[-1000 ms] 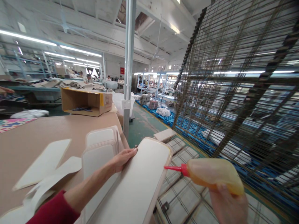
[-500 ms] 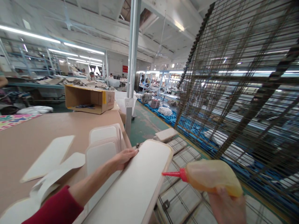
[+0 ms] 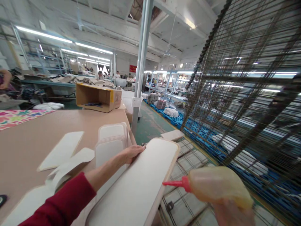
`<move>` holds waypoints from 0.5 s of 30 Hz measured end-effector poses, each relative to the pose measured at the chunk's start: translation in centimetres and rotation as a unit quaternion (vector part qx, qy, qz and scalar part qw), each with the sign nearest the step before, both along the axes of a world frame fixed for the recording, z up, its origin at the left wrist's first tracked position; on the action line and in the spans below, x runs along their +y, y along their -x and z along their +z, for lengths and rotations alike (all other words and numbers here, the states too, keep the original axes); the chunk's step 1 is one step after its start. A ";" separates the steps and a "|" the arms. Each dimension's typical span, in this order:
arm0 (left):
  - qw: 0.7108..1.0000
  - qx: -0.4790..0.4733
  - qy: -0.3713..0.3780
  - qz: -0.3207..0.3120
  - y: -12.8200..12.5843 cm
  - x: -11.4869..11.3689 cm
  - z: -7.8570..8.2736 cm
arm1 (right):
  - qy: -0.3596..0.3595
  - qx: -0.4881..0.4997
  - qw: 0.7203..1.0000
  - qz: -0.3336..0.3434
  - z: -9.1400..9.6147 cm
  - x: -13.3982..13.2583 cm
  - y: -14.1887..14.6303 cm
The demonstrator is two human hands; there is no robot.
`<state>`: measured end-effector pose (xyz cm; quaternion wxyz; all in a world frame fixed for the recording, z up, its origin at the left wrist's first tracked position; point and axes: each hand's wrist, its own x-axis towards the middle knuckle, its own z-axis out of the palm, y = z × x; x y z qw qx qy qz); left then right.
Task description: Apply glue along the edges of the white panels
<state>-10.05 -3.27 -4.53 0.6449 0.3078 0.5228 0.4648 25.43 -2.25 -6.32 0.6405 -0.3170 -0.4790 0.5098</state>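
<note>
My left hand [image 3: 133, 153] grips the left edge of a long white panel [image 3: 141, 182] with rounded corners and a tan rim. In my right hand [image 3: 232, 212] is a squeeze bottle [image 3: 218, 183] of yellowish liquid, lying on its side. Its red nozzle tip points left and meets the panel's right edge. Beneath the left forearm, a stack of similar white panels [image 3: 109, 150] stands on the tan table [image 3: 77, 122]. My right fingers are partly hidden behind the bottle.
Loose white pieces [image 3: 62, 150] lie on the table at left. An open cardboard box [image 3: 98, 97] sits at its far end. A metal post [image 3: 138, 78] rises beyond the panel. At right, a tilted wire rack [image 3: 235, 69] looms above a lower wire rack holding panels [image 3: 188, 160].
The bottle's nozzle has slid down along the panel's right edge, toward me. The whole view has shifted, with the surroundings now farther right. Both hands keep their holds.
</note>
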 end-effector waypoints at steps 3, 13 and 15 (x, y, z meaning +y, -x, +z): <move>1.000 0.004 0.007 0.006 0.0 0.4 0.2 | 0.003 -0.028 0.999 0.018 0.4 -0.2 -0.1; 0.999 0.021 0.023 0.034 -0.7 1.4 1.5 | -0.124 -0.101 0.987 0.025 1.9 -0.4 0.6; 0.999 0.020 0.020 0.038 -0.8 1.5 1.5 | -0.157 -0.133 0.978 0.012 1.8 -0.3 0.4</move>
